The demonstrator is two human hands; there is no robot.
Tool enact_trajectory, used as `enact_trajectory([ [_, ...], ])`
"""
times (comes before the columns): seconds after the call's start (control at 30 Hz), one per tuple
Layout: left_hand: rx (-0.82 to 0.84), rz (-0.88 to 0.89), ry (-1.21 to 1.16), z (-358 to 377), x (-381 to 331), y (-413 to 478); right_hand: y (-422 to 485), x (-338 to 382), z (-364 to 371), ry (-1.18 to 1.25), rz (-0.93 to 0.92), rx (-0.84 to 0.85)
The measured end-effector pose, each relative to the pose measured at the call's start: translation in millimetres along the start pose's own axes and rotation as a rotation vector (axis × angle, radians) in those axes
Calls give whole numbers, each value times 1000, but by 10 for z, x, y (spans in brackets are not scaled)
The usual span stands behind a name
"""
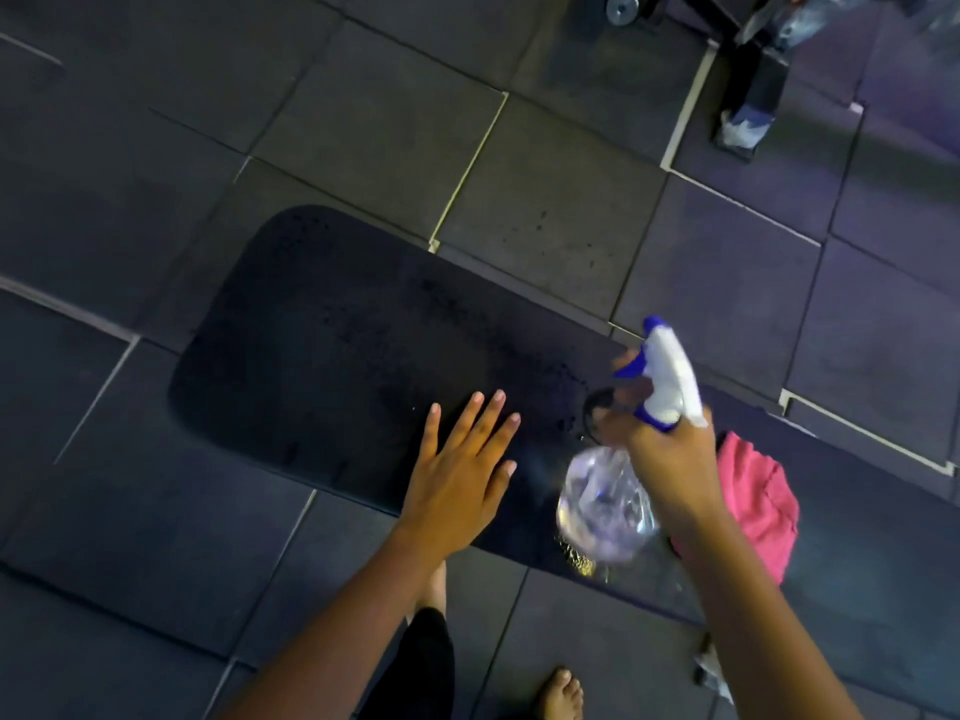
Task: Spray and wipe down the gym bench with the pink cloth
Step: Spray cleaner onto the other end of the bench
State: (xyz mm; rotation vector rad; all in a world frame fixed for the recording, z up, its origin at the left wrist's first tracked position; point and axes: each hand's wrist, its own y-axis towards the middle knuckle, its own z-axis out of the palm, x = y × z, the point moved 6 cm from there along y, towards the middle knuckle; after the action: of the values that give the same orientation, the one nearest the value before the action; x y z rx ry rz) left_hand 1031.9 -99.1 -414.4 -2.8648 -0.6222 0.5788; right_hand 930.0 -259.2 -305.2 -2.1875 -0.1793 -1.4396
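The pink cloth (756,506) lies bunched on the counter (322,356), just behind the right hand (670,454), which grips the neck of a clear spray bottle (608,506) with a finger at the trigger. The left hand (462,470) hovers flat and empty, fingers spread, at the near edge. The dark pad runs lengthwise from lower right to a rounded end upper left, beaded with droplets; the right hand is nearer the cloth, and bare floor (363,122) surrounds the pad.

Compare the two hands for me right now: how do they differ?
The right hand is closed around the neck of the spray bottle; the left hand is open and holds nothing. The left hand's fingers are spread flat over the bench pad; the right hand is raised beside the pink cloth. Both are bare.
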Motion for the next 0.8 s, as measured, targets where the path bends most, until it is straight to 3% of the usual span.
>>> enact_trajectory([
  [0.13,13,2,6,-29,120,-59,-318,-547,137,156,312,122],
  [0.3,-12,-5,20,-134,351,-111,-482,-987,301,52,554,38],
  [0.43,-59,-78,40,-302,750,-117,-469,-877,817,-38,556,146],
  [0.53,-104,-221,45,-440,1178,-172,-503,-645,1349,-91,491,315],
  [0.63,-162,-365,-3,-565,1575,-303,-556,-407,1743,-240,415,355],
  [0.8,-195,-332,-26,-580,1716,-580,-872,-277,1939,-231,460,392],
])
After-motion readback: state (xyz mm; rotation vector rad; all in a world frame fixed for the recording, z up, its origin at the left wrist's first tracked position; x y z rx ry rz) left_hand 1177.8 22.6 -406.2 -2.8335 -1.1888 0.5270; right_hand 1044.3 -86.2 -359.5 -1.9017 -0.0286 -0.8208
